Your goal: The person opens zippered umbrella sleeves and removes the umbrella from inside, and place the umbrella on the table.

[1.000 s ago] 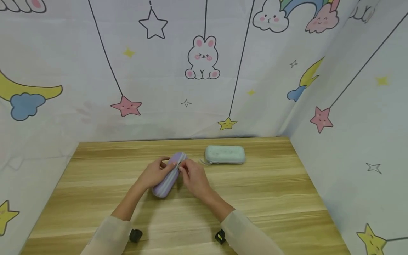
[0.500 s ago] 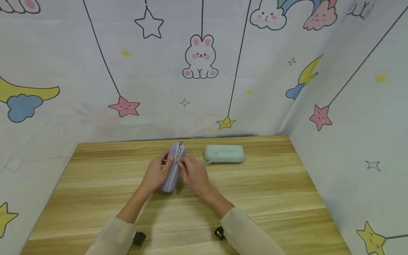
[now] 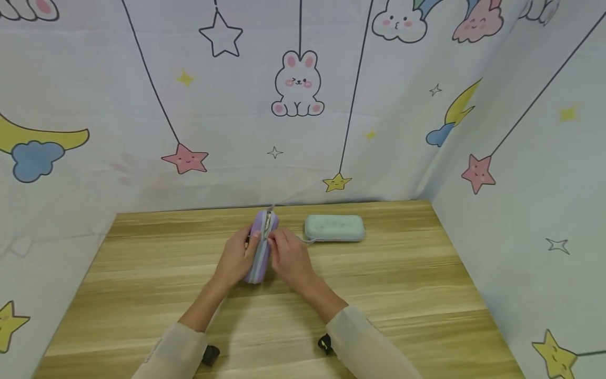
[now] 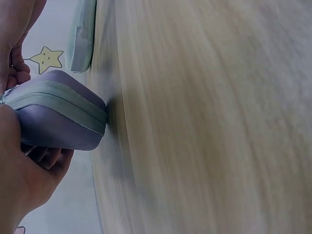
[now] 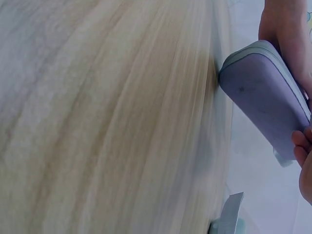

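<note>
A purple zippered case (image 3: 258,267) with a pale grey-green zipper band is tilted up on its narrow end over the table. My left hand (image 3: 235,259) grips it from the left, the thumb lying along the band. At the zipper, my right hand (image 3: 291,260) pinches what looks like the pull, which the fingers mostly hide. Beyond the fingers, the zipper seems parted toward the far end. In the left wrist view, the case's near end (image 4: 63,122) has its zipper line closed. The right wrist view shows its smooth purple side (image 5: 263,92).
A mint-green case (image 3: 334,228) with a wrist loop lies to the right at the back of the wooden table (image 3: 402,295). Behind the table hangs a white cloth (image 3: 227,105) printed with cartoons. Small black devices (image 3: 210,355) sit at both wrists.
The purple case has turned more upright, its far end swinging away and its near end lifting, so the zipper now faces up. Both hands stay on it and have shifted slightly.
</note>
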{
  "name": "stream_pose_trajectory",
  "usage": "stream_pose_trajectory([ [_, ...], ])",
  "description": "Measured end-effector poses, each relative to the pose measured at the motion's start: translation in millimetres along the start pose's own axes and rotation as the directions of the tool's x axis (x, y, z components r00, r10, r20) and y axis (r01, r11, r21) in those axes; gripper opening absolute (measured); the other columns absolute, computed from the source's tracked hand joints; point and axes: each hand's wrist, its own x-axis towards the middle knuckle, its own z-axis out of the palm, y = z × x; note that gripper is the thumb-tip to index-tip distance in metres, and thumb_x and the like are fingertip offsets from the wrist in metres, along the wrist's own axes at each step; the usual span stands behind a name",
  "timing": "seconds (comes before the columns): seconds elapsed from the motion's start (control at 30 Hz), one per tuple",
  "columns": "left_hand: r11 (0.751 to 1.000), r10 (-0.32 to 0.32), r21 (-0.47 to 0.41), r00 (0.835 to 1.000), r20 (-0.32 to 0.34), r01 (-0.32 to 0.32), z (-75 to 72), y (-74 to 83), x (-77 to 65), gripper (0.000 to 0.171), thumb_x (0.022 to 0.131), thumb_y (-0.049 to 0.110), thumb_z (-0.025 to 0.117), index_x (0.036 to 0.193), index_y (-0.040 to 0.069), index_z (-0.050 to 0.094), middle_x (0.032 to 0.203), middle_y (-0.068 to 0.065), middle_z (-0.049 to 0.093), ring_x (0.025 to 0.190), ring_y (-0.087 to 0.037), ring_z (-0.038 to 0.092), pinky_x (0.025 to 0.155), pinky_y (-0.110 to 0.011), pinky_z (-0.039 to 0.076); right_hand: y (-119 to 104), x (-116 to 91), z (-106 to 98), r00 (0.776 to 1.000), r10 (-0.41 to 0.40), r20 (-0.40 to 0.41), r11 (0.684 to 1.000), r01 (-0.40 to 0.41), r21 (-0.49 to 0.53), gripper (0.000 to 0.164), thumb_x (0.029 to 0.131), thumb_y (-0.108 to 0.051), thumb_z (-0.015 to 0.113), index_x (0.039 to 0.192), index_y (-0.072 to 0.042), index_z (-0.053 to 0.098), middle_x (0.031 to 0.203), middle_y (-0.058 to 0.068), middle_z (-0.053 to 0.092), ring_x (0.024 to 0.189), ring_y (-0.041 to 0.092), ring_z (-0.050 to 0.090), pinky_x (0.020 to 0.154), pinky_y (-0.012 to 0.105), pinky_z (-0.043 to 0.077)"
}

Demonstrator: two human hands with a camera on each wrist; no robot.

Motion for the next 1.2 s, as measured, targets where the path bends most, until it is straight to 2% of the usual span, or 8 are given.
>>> stream_pose_trajectory([
  [0.33,0.999,-0.040,0.020,0.998,-0.044,0.041,3.6,6.1,1.9,0.055,0.115,0.037,0.046,0.148,-0.007,0.054,0.130,-0.027,0.067,0.109,-0.038,0.069,0.092,-0.054,0.057,3,2,-1,0.995,-0.083,0.054,0.996,0.084,-0.029,0.004,0.099,-0.004,0.069,0.099,-0.004,0.064,0.090,0.006,0.062,0.079,0.021,0.063,0.069,0.034,0.054],
  [0.53,0.998,-0.064,0.019,0.997,-0.053,0.065,4.3,8.7,2.5,0.056,0.115,0.037,0.046,0.147,-0.008,0.055,0.129,-0.028,0.067,0.108,-0.039,0.070,0.091,-0.054,0.057,2,0,-1,0.993,-0.086,0.075,0.996,0.088,-0.024,0.004,0.099,-0.004,0.067,0.099,-0.004,0.063,0.091,0.006,0.062,0.080,0.021,0.063,0.072,0.036,0.054],
  [0.87,1.000,-0.016,0.021,0.999,-0.046,0.017,8.0,5.4,4.6,0.055,0.115,0.039,0.046,0.145,-0.005,0.058,0.124,-0.024,0.069,0.103,-0.035,0.071,0.084,-0.051,0.059,7,-2,-1,0.998,-0.033,0.049,0.999,0.035,-0.028,0.004,0.103,-0.004,0.063,0.103,-0.001,0.065,0.094,0.008,0.063,0.082,0.021,0.064,0.073,0.034,0.055],
  [1.07,0.999,0.010,0.033,0.998,-0.057,-0.008,8.2,6.1,5.3,0.052,0.114,0.036,0.049,0.147,-0.004,0.057,0.126,-0.023,0.069,0.103,-0.034,0.070,0.084,-0.051,0.059,10,0,-2,0.999,-0.033,0.024,0.999,0.033,-0.031,0.004,0.100,-0.002,0.065,0.103,-0.002,0.065,0.094,0.008,0.062,0.081,0.023,0.063,0.073,0.036,0.055],
  [1.2,0.998,0.008,0.070,0.998,-0.061,-0.003,8.2,7.2,5.6,0.055,0.114,0.038,0.049,0.148,-0.004,0.056,0.128,-0.024,0.068,0.104,-0.035,0.070,0.086,-0.052,0.058,13,1,-1,0.999,-0.051,0.013,0.998,0.052,-0.048,0.005,0.099,-0.002,0.067,0.103,-0.002,0.063,0.094,0.008,0.062,0.079,0.023,0.063,0.071,0.037,0.054],
])
